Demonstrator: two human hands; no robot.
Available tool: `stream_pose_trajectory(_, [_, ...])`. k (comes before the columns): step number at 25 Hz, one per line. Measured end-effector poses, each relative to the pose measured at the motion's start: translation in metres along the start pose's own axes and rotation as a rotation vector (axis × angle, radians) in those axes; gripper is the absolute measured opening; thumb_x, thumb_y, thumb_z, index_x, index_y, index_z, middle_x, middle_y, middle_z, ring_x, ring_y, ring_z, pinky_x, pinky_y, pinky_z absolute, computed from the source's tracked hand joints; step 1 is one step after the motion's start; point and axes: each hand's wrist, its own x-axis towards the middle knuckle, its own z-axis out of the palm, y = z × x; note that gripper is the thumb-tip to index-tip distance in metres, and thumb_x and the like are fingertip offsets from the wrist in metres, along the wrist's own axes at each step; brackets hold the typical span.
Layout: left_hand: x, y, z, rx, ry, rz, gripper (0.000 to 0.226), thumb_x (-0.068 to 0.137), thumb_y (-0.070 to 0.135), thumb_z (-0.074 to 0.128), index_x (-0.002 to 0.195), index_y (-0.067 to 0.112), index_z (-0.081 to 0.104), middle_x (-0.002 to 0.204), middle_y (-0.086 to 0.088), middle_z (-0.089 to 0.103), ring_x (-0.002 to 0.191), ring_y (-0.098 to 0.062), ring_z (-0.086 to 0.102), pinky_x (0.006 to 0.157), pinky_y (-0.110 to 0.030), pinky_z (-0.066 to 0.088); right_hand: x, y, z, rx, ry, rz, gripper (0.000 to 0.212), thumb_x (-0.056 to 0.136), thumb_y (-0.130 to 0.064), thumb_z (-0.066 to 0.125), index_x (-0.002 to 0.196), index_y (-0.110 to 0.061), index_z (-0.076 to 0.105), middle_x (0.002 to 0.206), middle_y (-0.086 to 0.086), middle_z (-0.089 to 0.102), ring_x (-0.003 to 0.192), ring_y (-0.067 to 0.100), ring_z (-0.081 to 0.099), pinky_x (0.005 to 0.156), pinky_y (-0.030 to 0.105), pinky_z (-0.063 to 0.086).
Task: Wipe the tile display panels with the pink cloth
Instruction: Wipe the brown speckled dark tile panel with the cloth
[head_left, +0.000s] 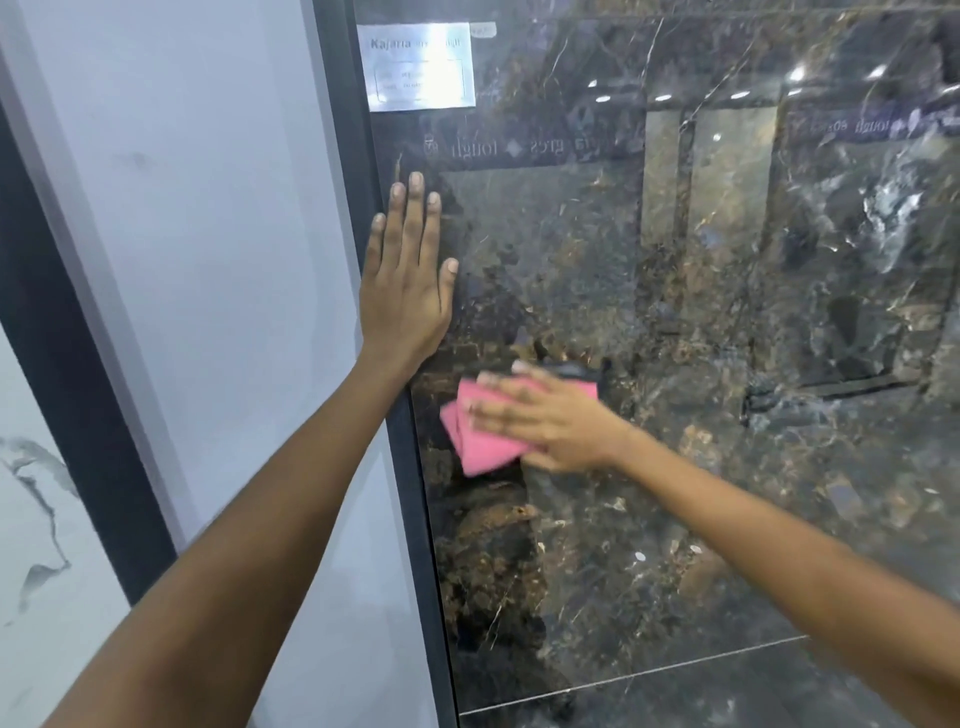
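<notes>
Bracing my left hand (408, 275) flat against the dark marble panel (675, 312), I keep myself steady near its left edge, where the black frame (410, 493) runs down beside the pale panel (223, 260) next door. That hand holds nothing: its fingers (415, 208) are straight, close together and pointing up, with the thumb a little apart, and the palm seems pressed to the glossy face just below the silver label (418, 65). My guess is that it rests there to steady me while the other hand works. My right hand (545, 415) lies lower down, spread over the pink cloth (478, 431) and pinning it to the tile. I am not gripping the cloth; its fingers (498, 410) are stretched out and fanned to the left, pushing the folded square flat so more of it meets the surface. The cloth sticks out past my fingertips and below my palm, close to the frame but not on it. The hand looks slightly blurred, so I take it to be in mid-stroke. Much of the panel to the right and below has no cloth on it now, and whether it is already clean I cannot tell through the reflections.
</notes>
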Motion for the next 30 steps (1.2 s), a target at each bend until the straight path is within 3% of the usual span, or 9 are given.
stream_pose_trajectory(3, [0.001,0.000,0.000,0.025,-0.004,-0.018,0.057,0.102,0.026,0.031,0.154,0.004,0.018,0.161,-0.016,0.016,0.149,-0.029,0.013,0.122,-0.040,0.005,0.000,0.098,-0.043,0.064,0.336,0.579,0.070,0.079,-0.014,0.057,0.145,-0.012,0.036,0.150,0.014,0.038,0.143,0.029,0.023,0.121,0.032,0.002])
stream_pose_trajectory(6, [0.000,0.003,-0.001,0.026,-0.018,-0.022,0.057,0.103,0.026,0.029,0.154,0.005,0.016,0.161,-0.015,0.014,0.150,-0.029,0.011,0.122,-0.041,0.006,-0.013,0.111,-0.048,0.114,0.552,0.967,0.071,0.077,-0.009,0.057,0.145,-0.010,0.039,0.152,0.016,0.036,0.142,0.033,0.028,0.119,0.046,0.018])
stream_pose_trajectory(10, [-0.001,0.003,-0.003,0.032,-0.021,-0.023,0.057,0.103,0.025,0.029,0.154,0.005,0.016,0.161,-0.015,0.015,0.149,-0.029,0.012,0.122,-0.040,0.004,-0.062,-0.044,0.031,0.072,0.052,0.201,0.074,0.080,-0.023,0.062,0.147,-0.018,0.029,0.160,0.003,0.012,0.147,0.024,0.010,0.121,0.046,0.003])
stream_pose_trajectory(12, [-0.001,0.004,-0.002,0.040,-0.013,-0.025,0.057,0.103,0.025,0.029,0.154,0.004,0.017,0.161,-0.015,0.016,0.149,-0.029,0.013,0.122,-0.038,0.002,-0.082,-0.044,0.035,0.030,-0.047,-0.015,0.072,0.084,-0.028,0.062,0.148,-0.019,0.028,0.161,0.000,0.011,0.149,0.020,0.007,0.121,0.047,0.001])
stream_pose_trajectory(18, [-0.001,0.002,-0.001,0.028,-0.004,-0.012,0.056,0.102,0.024,0.031,0.153,0.004,0.020,0.160,-0.015,0.018,0.149,-0.028,0.015,0.122,-0.037,0.003,0.015,0.076,-0.034,0.205,0.587,0.846,0.072,0.074,-0.006,0.062,0.141,-0.016,0.038,0.147,0.005,0.037,0.139,0.030,0.030,0.115,0.049,0.023])
stream_pose_trajectory(23, [-0.002,-0.003,-0.004,0.001,-0.004,0.034,0.055,0.103,0.022,0.031,0.153,0.003,0.021,0.160,-0.017,0.019,0.149,-0.029,0.015,0.122,-0.039,0.005,-0.004,-0.116,0.051,0.164,-0.055,-0.140,0.072,0.078,-0.013,0.068,0.144,-0.017,0.039,0.153,0.005,0.034,0.144,0.024,0.024,0.121,0.047,0.004])
stream_pose_trajectory(25, [-0.003,-0.001,-0.004,0.008,-0.008,0.033,0.055,0.103,0.022,0.031,0.153,0.003,0.020,0.160,-0.017,0.019,0.149,-0.029,0.015,0.122,-0.040,0.006,-0.027,-0.104,0.051,0.169,-0.167,-0.280,0.067,0.081,-0.018,0.071,0.142,-0.019,0.044,0.152,0.001,0.037,0.145,0.020,0.022,0.121,0.047,0.002])
stream_pose_trajectory(28, [-0.003,-0.002,-0.003,0.009,-0.016,0.038,0.055,0.102,0.023,0.033,0.153,0.003,0.022,0.160,-0.017,0.020,0.148,-0.030,0.016,0.122,-0.041,0.008,-0.023,-0.014,0.016,0.189,0.130,0.217,0.063,0.081,-0.012,0.060,0.141,-0.016,0.040,0.148,0.005,0.039,0.139,0.024,0.032,0.117,0.047,0.025])
stream_pose_trajectory(30, [0.000,-0.004,-0.007,-0.047,-0.020,0.027,0.055,0.102,0.023,0.035,0.152,0.003,0.024,0.159,-0.018,0.021,0.148,-0.031,0.016,0.122,-0.041,0.007,-0.027,0.028,-0.006,0.178,0.393,0.650,0.067,0.077,-0.015,0.060,0.141,-0.014,0.039,0.149,0.006,0.038,0.140,0.031,0.031,0.118,0.042,0.018])
